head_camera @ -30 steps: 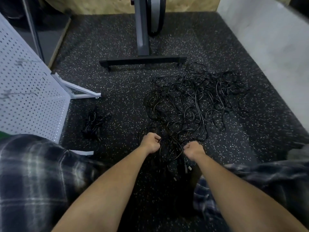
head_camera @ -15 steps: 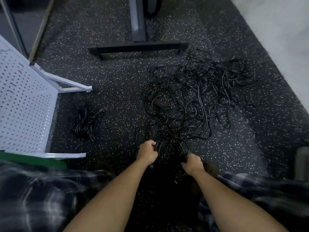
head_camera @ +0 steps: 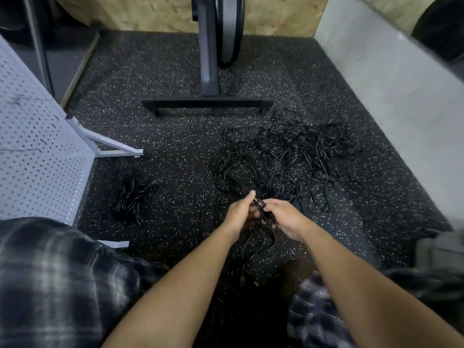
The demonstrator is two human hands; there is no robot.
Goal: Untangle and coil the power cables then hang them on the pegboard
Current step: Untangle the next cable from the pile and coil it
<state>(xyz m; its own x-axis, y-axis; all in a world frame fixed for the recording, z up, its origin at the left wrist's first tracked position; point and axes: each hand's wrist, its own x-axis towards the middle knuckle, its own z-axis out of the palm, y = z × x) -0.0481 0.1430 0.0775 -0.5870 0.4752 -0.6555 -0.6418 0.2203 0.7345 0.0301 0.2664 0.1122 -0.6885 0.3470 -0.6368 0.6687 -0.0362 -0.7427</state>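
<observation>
The right hand (head_camera: pixel 286 217) has its fingers curled round a few black cable strands (head_camera: pixel 262 209) and grips them close in front of the person. The left hand (head_camera: pixel 241 212) meets it from the left and pinches the same strands, one fingertip pointing toward the far side. Motion blur hides exactly how the left fingers lie. The two hands are almost touching, with the strands running between them.

From the grip, loose loops of the strands hang down to the near floor between the person's knees. On the far side they lead into the tangle of cables (head_camera: pixel 283 162), a wide heap of black power leads on the speckled floor (head_camera: pixel 175 71), just beyond the hands and spreading to the right.

Well to the left of the hands, a coiled bundle (head_camera: pixel 130 197) of black cable lies on the floor by itself, apart from the tangle. Just left of it stands the white pegboard (head_camera: pixel 37 151), perforated and upright on a white frame whose foot (head_camera: pixel 110 146) reaches out across the floor.

Beyond the tangle, a black base bar (head_camera: pixel 208 105) lies across the floor with a grey post (head_camera: pixel 208 59) rising from it. A plywood panel (head_camera: pixel 150 11) closes the far side and a pale wall (head_camera: pixel 389 84) runs along the right. Plaid trouser legs (head_camera: pixel 50 272) fill the near corners.
</observation>
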